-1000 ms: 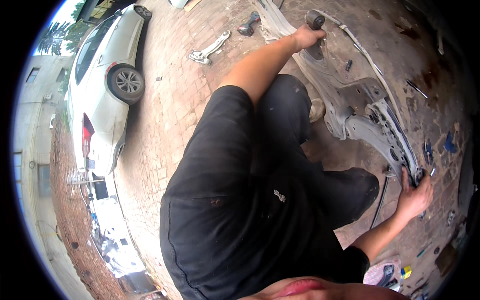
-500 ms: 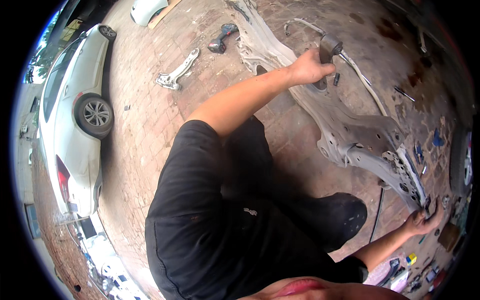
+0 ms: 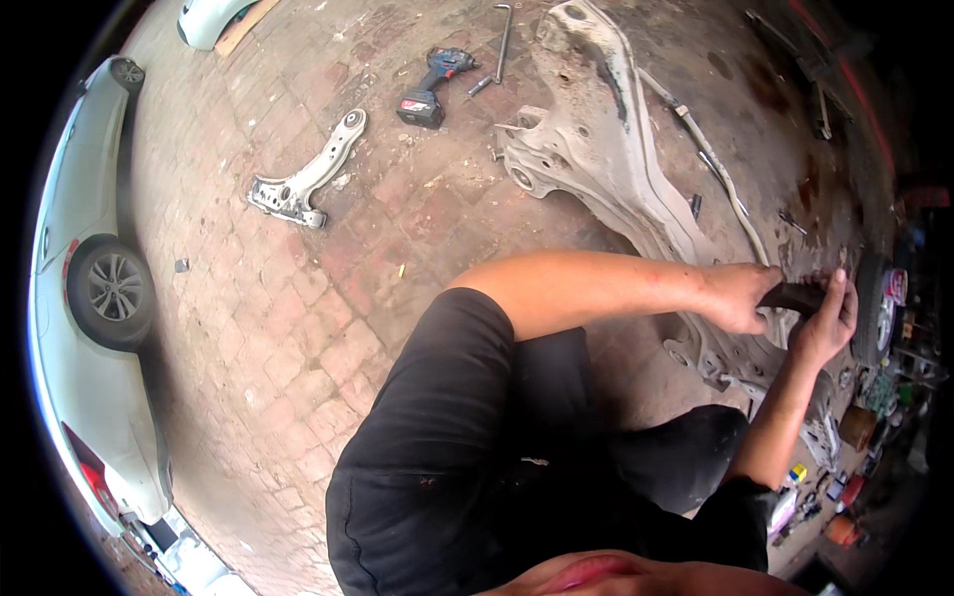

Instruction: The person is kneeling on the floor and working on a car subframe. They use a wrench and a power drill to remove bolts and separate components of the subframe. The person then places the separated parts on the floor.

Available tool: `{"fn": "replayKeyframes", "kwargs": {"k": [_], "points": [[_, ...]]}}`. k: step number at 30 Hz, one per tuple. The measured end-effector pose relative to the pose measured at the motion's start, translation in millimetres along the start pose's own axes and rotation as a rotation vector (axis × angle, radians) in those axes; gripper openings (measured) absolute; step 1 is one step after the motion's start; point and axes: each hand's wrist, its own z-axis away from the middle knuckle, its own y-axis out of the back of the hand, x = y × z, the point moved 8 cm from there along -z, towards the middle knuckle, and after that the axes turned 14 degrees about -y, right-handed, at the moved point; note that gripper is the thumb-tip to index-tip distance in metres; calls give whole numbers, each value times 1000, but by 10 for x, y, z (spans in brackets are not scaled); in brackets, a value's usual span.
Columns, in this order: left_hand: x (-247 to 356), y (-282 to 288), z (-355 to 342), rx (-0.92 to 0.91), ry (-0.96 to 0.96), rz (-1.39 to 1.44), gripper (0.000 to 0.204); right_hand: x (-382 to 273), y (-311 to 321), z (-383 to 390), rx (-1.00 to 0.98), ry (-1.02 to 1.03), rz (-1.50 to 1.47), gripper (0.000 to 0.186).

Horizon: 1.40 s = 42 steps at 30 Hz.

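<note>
My left hand (image 3: pixel 740 296) is closed around a dark, roughly cylindrical part (image 3: pixel 798 296), whose exact kind I cannot make out. From the right, my right hand (image 3: pixel 827 323) meets its other end, fingers stretched upward along it and the thumb on the near side. Both hands are above a large grey metal car subframe (image 3: pixel 596 149), which lies diagonally on the paving. My forearm and hands hide part of its lower half. A long, thin curved bar (image 3: pixel 720 174) lies along the subframe's far side.
On the bricks to the left are a control arm (image 3: pixel 310 179) and a cordless impact wrench (image 3: pixel 434 87). A bent metal bar (image 3: pixel 504 42) and a socket (image 3: pixel 480 85) lie beside it. A white car (image 3: pixel 99 387) stands at far left, a wheel (image 3: pixel 872 313) at right.
My left hand has moved right and nearer with the dark part. My right hand has left the subframe's near end and come up to that part. The view has shifted.
</note>
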Motion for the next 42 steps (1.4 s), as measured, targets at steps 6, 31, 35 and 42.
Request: {"fn": "replayKeyframes", "kwargs": {"k": [6, 31, 35, 42], "points": [[736, 1544, 1304, 451, -665, -472, 14, 97, 212, 105, 242, -67, 63, 25], [-4958, 4932, 3346, 509, 1074, -951, 39, -169, -108, 423, 264, 40, 122, 19], [-5063, 4868, 3394, 248, 1176, -872, 43, -241, -177, 400, 230, 97, 143, 21], [-4168, 4407, 2860, 916, 718, -93, 40, -243, -82, 470, 242, 110, 178, 14]]}}
